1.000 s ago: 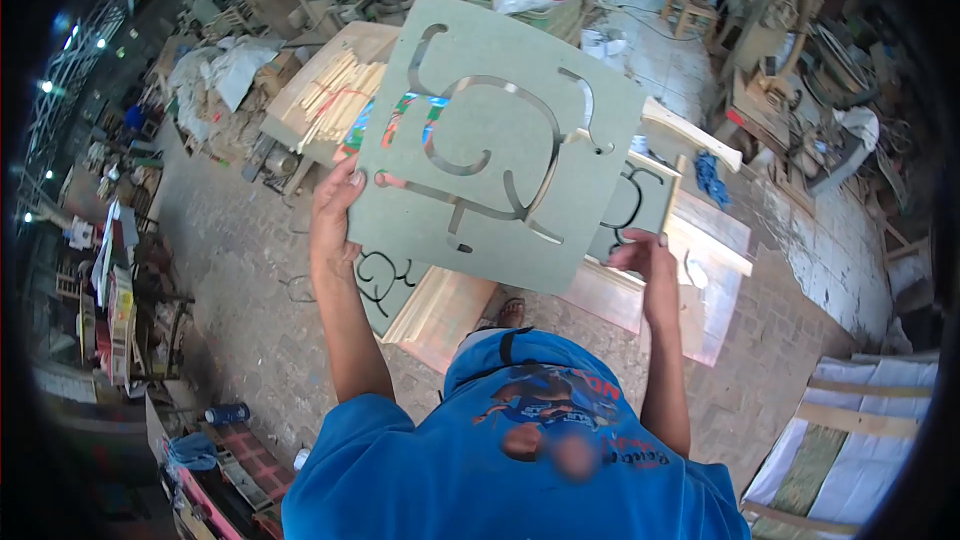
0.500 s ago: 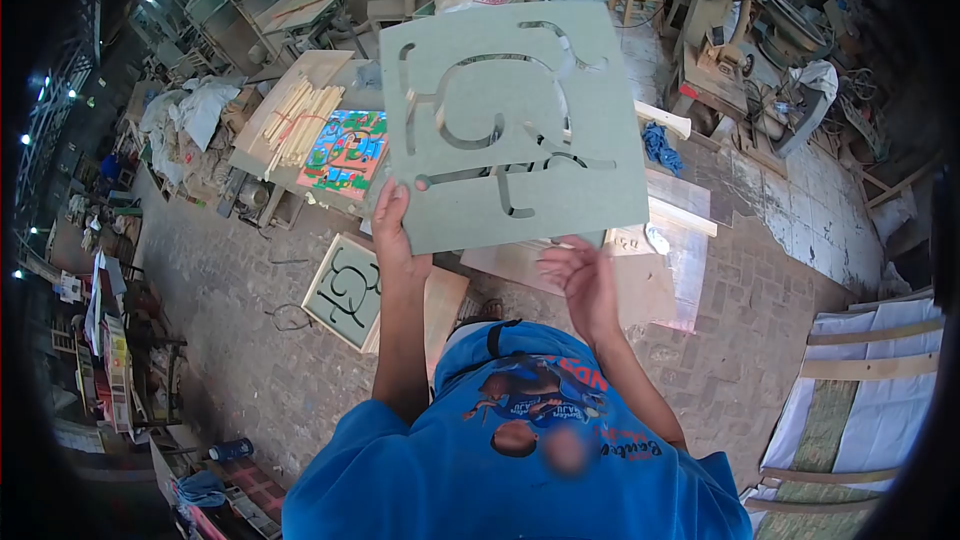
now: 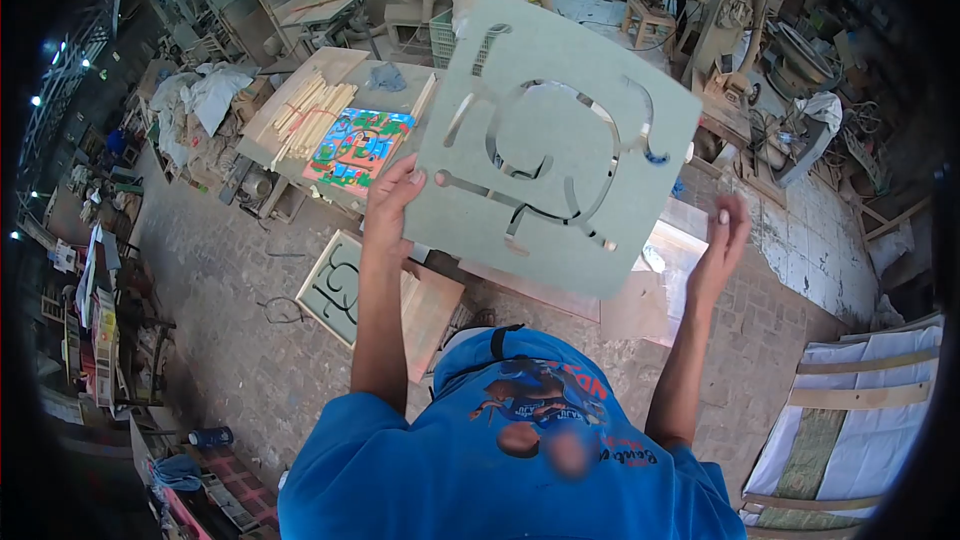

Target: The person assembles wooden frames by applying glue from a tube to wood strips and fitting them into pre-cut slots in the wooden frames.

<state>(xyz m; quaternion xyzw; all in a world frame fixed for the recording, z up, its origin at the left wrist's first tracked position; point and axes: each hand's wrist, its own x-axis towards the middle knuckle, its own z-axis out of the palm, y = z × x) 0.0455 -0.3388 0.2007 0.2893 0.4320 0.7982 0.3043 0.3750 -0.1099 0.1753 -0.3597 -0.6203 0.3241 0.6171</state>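
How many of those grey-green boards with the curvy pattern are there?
2 in view: a held board, gripped at its edge by the left hand, and a lower board, partly behind the left forearm. The held board may hide others.

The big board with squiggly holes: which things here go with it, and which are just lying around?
Seem to belong:
slotted board, gripped at its edge
left hand, holding it
right hand, open, not touching it
framed panel, similar squiggles
maybe the wooden sticks

Probably just lying around:
blue cylinder
blue cloth
wooden stool
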